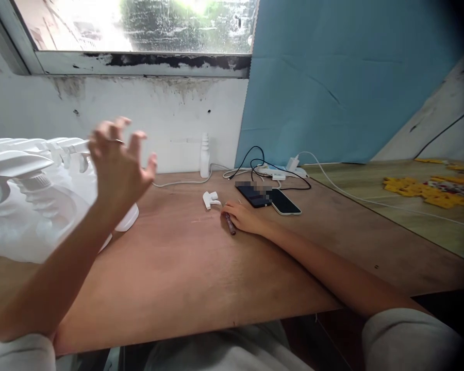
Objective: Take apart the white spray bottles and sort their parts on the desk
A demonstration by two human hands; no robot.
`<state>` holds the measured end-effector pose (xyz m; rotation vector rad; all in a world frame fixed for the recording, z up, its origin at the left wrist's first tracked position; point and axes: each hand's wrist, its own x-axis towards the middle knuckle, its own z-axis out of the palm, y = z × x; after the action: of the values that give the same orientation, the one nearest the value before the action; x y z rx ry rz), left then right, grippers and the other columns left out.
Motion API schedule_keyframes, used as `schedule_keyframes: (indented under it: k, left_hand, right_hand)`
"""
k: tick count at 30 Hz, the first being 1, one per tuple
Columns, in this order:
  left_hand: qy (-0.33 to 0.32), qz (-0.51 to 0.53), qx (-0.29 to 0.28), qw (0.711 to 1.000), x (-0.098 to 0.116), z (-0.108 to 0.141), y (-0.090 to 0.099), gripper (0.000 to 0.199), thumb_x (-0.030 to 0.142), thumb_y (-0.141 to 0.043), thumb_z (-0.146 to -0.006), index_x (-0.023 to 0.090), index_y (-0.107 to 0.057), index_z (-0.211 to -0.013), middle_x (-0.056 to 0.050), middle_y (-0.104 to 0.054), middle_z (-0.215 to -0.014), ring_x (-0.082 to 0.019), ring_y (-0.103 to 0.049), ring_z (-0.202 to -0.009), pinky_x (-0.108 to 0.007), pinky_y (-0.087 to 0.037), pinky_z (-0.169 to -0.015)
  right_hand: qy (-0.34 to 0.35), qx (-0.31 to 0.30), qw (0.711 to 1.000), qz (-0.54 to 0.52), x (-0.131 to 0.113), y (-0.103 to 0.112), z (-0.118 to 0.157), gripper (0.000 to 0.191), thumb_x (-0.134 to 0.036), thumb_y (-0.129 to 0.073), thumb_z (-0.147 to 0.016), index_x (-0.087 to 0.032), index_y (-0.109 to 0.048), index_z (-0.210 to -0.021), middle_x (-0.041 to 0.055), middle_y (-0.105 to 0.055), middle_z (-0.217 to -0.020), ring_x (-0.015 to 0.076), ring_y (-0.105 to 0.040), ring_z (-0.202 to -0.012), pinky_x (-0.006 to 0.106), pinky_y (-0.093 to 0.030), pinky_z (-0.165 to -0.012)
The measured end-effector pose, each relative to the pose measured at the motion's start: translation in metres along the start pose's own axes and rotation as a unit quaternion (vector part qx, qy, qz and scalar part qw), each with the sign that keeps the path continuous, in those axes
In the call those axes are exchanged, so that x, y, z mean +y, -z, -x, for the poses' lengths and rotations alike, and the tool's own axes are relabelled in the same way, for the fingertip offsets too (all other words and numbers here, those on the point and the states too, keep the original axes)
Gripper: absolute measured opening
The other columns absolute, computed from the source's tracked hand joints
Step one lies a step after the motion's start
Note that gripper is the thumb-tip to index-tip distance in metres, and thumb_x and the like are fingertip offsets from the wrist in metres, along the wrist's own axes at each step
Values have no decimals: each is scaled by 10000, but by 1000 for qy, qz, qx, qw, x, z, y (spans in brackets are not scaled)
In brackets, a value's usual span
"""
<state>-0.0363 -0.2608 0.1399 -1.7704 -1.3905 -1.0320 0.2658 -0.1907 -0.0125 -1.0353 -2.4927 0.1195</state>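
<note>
My left hand (119, 159) is raised above the table's left side, its fingers spread and curved, with nothing in them. Close beside it stand several white spray bottles (42, 206) with trigger heads, partly covered by my left arm. Resting on the table, my right hand (242, 216) has its fingers closed around a thin tool with a dark brown handle (231, 225). The tool's far end is mostly hidden by the fingers, so its kind cannot be made out. Just left of those fingertips lies a loose white trigger sprayer head (211, 200).
A slim white bottle (204, 155) stands against the wall. Two phones, a dark one (254, 195) and a pale-edged one (285, 202), lie beyond my right hand. Cables run to a power strip (278, 171) behind them. Yellow pieces (417, 191) lie on the surface at right.
</note>
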Motion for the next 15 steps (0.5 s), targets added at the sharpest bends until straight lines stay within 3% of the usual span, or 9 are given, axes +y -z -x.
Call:
schedule_keyframes:
  k: [4, 9, 12, 15]
  left_hand:
    - [102, -42, 28, 993, -40, -12, 29, 501, 399, -499, -860, 172, -471, -1305, -139, -352, -1421, -371, -231, -1285, -560, -210, -1035]
    - [187, -93, -35, 977, -70, -12, 19, 454, 328, -514, -849, 81, -530, -1231, -171, -553, -1185, -337, -369, -1177, -526, -265, -1020]
    - [185, -83, -55, 978, -71, -15, 15, 375, 250, -544, -826, 85, -589, -1160, -143, -596, -1062, -267, -498, -1001, -456, -377, -949]
    - [132, -1, -36, 991, -58, -17, 18, 305, 259, -620, -792, 141, -647, -1072, -73, -621, -935, -171, -533, -800, -347, -450, -813]
  right_hand:
    - [8, -13, 1000, 15, -1, 0, 0, 302, -28, -423, -812, -173, -633, -971, 46, -575, -904, 120, -538, -778, 214, -384, -731]
    - [16, -6, 1000, 19, -3, 2, 0, 300, -9, -431, -781, -176, -633, -926, 43, -588, -891, 123, -542, -771, 215, -386, -710]
    - [5, 33, 999, 14, -7, 4, -1, 280, -17, -445, -768, -176, -638, -893, 48, -602, -860, 143, -554, -761, 250, -402, -718]
    - [-21, 114, 993, 6, -19, 13, -5, 287, -47, -418, -810, -169, -627, -965, 80, -610, -899, 181, -564, -788, 321, -418, -760]
